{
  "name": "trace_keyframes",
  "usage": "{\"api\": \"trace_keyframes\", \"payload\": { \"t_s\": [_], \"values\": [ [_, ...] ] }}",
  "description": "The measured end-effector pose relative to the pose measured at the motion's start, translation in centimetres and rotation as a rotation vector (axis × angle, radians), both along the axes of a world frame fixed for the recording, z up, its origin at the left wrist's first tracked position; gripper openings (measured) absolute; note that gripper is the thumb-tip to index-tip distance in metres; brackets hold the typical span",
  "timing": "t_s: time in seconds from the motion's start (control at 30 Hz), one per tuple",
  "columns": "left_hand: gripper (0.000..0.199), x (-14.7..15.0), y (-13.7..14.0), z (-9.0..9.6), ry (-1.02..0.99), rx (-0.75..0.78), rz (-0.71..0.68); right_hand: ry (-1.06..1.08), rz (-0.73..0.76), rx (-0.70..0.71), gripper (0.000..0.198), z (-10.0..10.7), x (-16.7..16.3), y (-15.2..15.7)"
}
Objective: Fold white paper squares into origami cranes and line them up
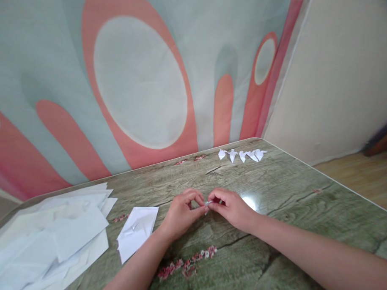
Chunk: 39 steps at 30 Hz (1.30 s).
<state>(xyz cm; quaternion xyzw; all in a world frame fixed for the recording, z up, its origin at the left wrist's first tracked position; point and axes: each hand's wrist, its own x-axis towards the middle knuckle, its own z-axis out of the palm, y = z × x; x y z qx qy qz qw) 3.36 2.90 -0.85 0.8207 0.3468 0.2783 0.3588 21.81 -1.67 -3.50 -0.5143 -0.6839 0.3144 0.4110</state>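
Between my fingertips is a small folded piece of white paper [207, 208], mostly covered by the fingers. My left hand [185, 210] pinches it from the left, thumb against forefinger. From the other side my right hand [231, 207] grips it the same way, so the two hands nearly touch above the table. Left of my left forearm lies a small stack of white paper [138, 232] with a small paper bit on top. Farther back stands a row of several small folded white paper figures [243, 156], which look like birds.
A big spread of loose white paper sheets [53, 237] covers the left of the wood-patterned table [293, 195]. Printed pink flowers [189, 263] decorate its surface. Behind it hangs a pink and grey patterned sheet [141, 84]; a plain wall [335, 74] rises on the right.
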Motion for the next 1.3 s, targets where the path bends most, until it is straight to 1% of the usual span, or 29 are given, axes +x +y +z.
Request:
{"api": "trace_keyframes", "payload": {
  "t_s": [0.07,0.23,0.4,0.57,0.77,0.9,1.3],
  "values": [
    [0.012,-0.04,0.02,0.09,-0.022,-0.046,-0.042,0.054,0.031,-0.066,0.01,0.02,-0.01,0.08],
    [0.018,-0.04,0.11,-0.33,-0.051,-0.229,-0.047,0.183,0.101,-0.191,0.016,0.0,-0.12,0.13],
    [0.03,-0.07,0.24,-0.33,-0.152,-0.447,-0.106,0.274,0.181,-0.262,0.023,-0.04,-0.22,0.13],
    [0.033,-0.07,0.3,-0.16,-0.174,-0.571,-0.135,0.311,0.193,-0.278,0.028,0.14,-0.33,0.02],
    [0.032,0.03,0.38,-0.46,-0.23,-0.614,-0.181,0.306,0.19,-0.272,0.029,0.37,-0.45,-0.06],
    [0.032,0.05,0.44,-0.51,-0.225,-0.635,-0.183,0.297,0.175,-0.261,0.029,0.24,-0.52,-0.08],
    [0.029,0.33,0.4,-0.81,-0.293,-0.667,-0.192,0.247,0.162,-0.236,0.016,0.61,-0.61,-0.33]
  ]
}}
